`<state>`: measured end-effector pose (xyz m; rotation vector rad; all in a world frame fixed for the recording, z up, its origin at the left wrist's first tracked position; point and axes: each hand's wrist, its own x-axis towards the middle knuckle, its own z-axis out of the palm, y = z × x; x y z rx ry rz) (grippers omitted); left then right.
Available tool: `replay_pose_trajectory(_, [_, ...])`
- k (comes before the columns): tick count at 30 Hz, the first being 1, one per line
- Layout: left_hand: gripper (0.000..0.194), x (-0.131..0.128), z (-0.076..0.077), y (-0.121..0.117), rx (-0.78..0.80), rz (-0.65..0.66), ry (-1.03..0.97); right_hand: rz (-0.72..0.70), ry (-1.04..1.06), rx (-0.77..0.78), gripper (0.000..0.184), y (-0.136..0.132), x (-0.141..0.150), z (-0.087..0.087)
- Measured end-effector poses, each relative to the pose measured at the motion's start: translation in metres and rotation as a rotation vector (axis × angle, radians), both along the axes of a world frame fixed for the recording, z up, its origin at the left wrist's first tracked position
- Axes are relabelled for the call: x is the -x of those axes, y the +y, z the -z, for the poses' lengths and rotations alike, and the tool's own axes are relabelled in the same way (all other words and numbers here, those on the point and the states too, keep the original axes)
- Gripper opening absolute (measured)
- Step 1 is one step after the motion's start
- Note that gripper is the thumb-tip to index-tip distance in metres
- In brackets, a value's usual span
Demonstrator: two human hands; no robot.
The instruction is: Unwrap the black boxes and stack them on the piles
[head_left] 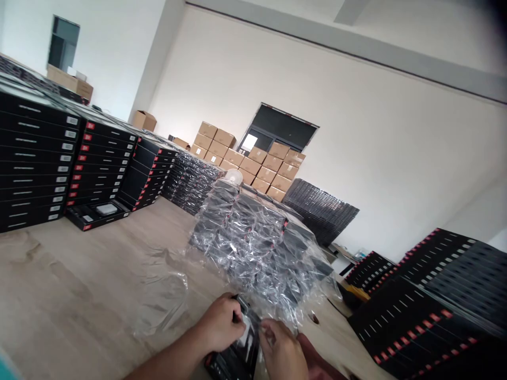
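Observation:
On the wooden table in front of me lies a slim black box (233, 360), tilted in view, with a pale item (246, 333) showing on it between my hands. My left hand (222, 323) is over its left side, fingers curled in and closed; whatever they pinch is hidden. Along the right edge of the box, my right hand (282, 348) has its thumb and fingers drawn together, and I cannot make out what is between them. An empty-looking clear plastic bag (163, 295) lies flat left of my left hand.
Just beyond my hands rises a pile of plastic-wrapped black boxes (253, 237). Stacks of black boxes stand at left (31, 158) and right (412, 322). An open box (97, 214) holds a white item. Brown cartons (253, 163) are piled near the window.

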<state>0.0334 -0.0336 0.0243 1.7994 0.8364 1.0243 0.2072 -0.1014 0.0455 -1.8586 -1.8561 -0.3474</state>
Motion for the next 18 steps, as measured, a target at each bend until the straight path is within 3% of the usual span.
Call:
replay_pose_trajectory(3, [0.01,0.0,0.0,0.0,0.025,0.005,-0.016,0.008,0.044,-0.008,0.022,0.007,0.001,-0.016])
replay_pose_trajectory(5, [0.006,0.0,-0.001,0.0,0.061,0.014,-0.036,0.015,0.06,-0.114,0.022,0.01,-0.002,-0.036])
replay_pose_trajectory(9, [0.012,0.001,0.003,0.003,0.137,0.062,-0.056,0.118,-0.062,-0.631,0.026,-0.002,0.0,-0.087])
replay_pose_trajectory(11, [0.034,0.002,0.009,0.007,0.214,0.112,-0.1,0.12,-0.158,-0.819,0.022,-0.009,0.004,-0.099])
replay_pose_trajectory(12, [0.047,0.003,0.012,0.01,0.277,0.155,-0.138,0.086,-0.204,-0.837,0.02,-0.01,0.005,-0.097])
replay_pose_trajectory(14, [0.07,0.007,0.017,0.016,0.444,0.252,-0.183,-0.002,-0.255,-0.745,0.019,-0.007,0.003,-0.077])
replay_pose_trajectory(16, [0.08,0.014,0.018,0.019,0.564,0.325,-0.11,-0.045,-0.223,-0.599,0.025,0.003,-0.006,-0.043])
replay_pose_trajectory(18, [0.076,0.021,0.016,0.021,0.596,0.401,0.021,-0.043,-0.128,-0.475,0.029,0.013,-0.018,-0.008])
